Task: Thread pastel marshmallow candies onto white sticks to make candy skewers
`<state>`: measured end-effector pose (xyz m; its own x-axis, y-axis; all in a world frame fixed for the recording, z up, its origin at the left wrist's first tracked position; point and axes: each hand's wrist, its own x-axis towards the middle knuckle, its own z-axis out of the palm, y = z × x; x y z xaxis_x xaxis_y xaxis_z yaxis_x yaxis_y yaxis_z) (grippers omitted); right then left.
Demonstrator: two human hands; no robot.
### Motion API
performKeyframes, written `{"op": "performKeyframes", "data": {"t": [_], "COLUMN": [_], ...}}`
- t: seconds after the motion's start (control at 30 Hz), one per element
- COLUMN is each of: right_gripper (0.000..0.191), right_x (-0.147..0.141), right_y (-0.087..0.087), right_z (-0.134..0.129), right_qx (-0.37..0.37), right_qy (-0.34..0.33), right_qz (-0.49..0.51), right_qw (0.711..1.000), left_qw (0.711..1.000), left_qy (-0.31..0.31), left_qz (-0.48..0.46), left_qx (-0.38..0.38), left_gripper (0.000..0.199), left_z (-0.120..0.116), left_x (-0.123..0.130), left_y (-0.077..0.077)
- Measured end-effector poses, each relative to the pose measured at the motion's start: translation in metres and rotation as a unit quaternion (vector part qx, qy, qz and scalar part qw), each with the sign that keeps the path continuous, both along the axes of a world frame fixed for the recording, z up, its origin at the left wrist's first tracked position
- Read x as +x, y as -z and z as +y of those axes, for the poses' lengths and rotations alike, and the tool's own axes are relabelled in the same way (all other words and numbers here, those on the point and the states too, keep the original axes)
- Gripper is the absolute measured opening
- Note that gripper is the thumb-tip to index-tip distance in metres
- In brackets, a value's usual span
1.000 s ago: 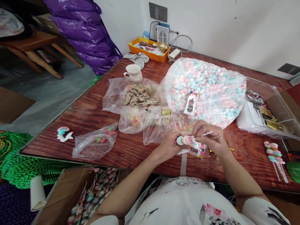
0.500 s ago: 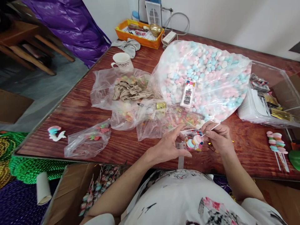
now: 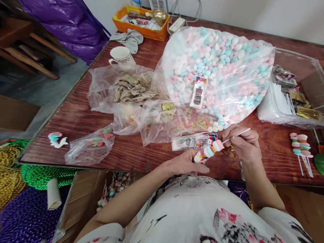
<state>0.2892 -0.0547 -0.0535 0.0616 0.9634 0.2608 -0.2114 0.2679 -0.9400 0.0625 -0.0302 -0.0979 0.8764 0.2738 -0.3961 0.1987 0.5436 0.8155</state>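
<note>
My right hand pinches the white stick of a candy skewer threaded with pink, white, blue and yellow pieces. Its candy end points left, toward my left hand. My left hand is closed around a small printed wrapper at the skewer's tip, with the thumb stretched below it. Flat printed wrappers lie on the wood just beyond my left hand. Several white candies sit at the edge of the big bag of pastel candies. A printed packet rests on that bag.
Finished-looking skewers lie at the right, below a clear plastic box. Thin bags of gummies, a brown cloth, a white mug and an orange tray stand farther left. A cardboard box is below the table edge.
The camera view has shifted. My left hand now has a printed wrapper at the candy end of the skewer, apart from the flat wrappers. My right hand still holds the stick.
</note>
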Motion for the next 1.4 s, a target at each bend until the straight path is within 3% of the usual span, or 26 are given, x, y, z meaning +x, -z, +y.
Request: {"op": "performKeyframes", "data": {"t": [0.1, 0.2, 0.43, 0.67, 0.73, 0.8, 0.93, 1.0, 1.07, 1.2, 1.3, 1.4], "right_gripper": [0.003, 0.003, 0.009, 0.009, 0.009, 0.010, 0.014, 0.014, 0.014, 0.019, 0.018, 0.015], "right_x": [0.001, -0.003, -0.015, -0.026, -0.029, -0.030, -0.029, -0.029, -0.030, -0.031, -0.030, -0.029], "right_y": [0.003, 0.006, 0.008, 0.001, -0.003, -0.005, -0.001, 0.003, 0.008, 0.014, 0.016, 0.018], "right_z": [-0.003, -0.006, -0.006, 0.011, 0.017, 0.020, 0.022, 0.021, 0.018, 0.010, 0.005, 0.004], "right_qx": [-0.017, -0.026, -0.030, -0.030, -0.017, -0.017, -0.036, -0.049, -0.066, -0.107, -0.118, -0.101], "right_qy": [0.052, 0.057, 0.002, -0.062, -0.078, -0.082, -0.071, -0.075, -0.069, -0.002, 0.063, 0.116], "right_qz": [-0.005, -0.020, -0.070, -0.114, -0.127, -0.126, -0.091, -0.053, -0.008, 0.032, 0.020, 0.021], "right_qw": [0.998, 0.998, 0.997, 0.991, 0.989, 0.989, 0.993, 0.995, 0.995, 0.994, 0.991, 0.988], "left_qw": [0.986, 0.963, 0.910, 0.841, 0.843, 0.876, 0.968, 0.984, 0.986, 0.973, 0.951, 0.910], "left_qy": [-0.141, -0.189, -0.151, -0.001, 0.010, -0.008, -0.075, -0.106, -0.135, -0.185, -0.203, -0.225], "left_qz": [0.003, 0.010, 0.060, 0.119, 0.124, 0.106, 0.015, -0.015, -0.018, 0.008, 0.033, 0.042], "left_qx": [0.088, 0.190, 0.381, 0.528, 0.524, 0.471, 0.241, 0.141, 0.100, 0.136, 0.229, 0.345], "left_gripper": [0.036, 0.031, 0.034, 0.022, 0.019, 0.022, 0.039, 0.044, 0.046, 0.049, 0.043, 0.038], "left_z": [-0.004, -0.005, -0.006, -0.006, -0.006, -0.005, -0.002, 0.000, 0.001, 0.002, 0.002, 0.001], "left_x": [-0.002, -0.003, -0.004, -0.003, -0.003, -0.005, -0.008, -0.008, -0.007, -0.006, -0.008, -0.011], "left_y": [0.005, 0.008, 0.012, 0.017, 0.015, 0.012, 0.004, 0.001, 0.000, 0.004, 0.012, 0.020]}}
